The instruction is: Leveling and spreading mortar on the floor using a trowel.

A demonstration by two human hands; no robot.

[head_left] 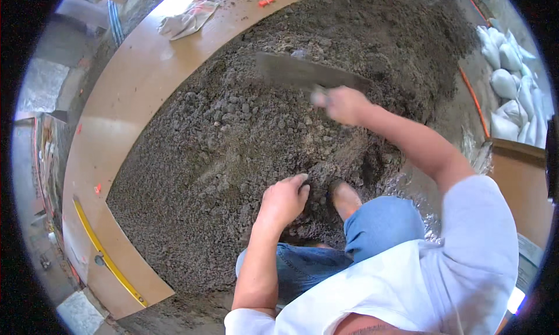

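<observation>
My right hand (345, 106) is wrapped round the handle of a plastering trowel (311, 71). Its long grey metal blade, slightly blurred, stretches left and right over the far part of a wide bed of dark, crumbly mortar mix (227, 154). Closer to me, my left hand (284, 200) hovers low over the mix or rests on it; which of the two I cannot tell. Its fingers are loosely bent, a gap shows between thumb and forefinger, and nothing is visible in it. My bent knees and a shoe are just right of and below that hand.
Large tan tiles (134, 102) border the mix on the left, bearing a yellow spirit level (108, 253), a crumpled white bag (189, 19) and small orange clips (267, 1). At the right lie several white bags (505, 83), an orange strip (474, 102) and a brown board (521, 183).
</observation>
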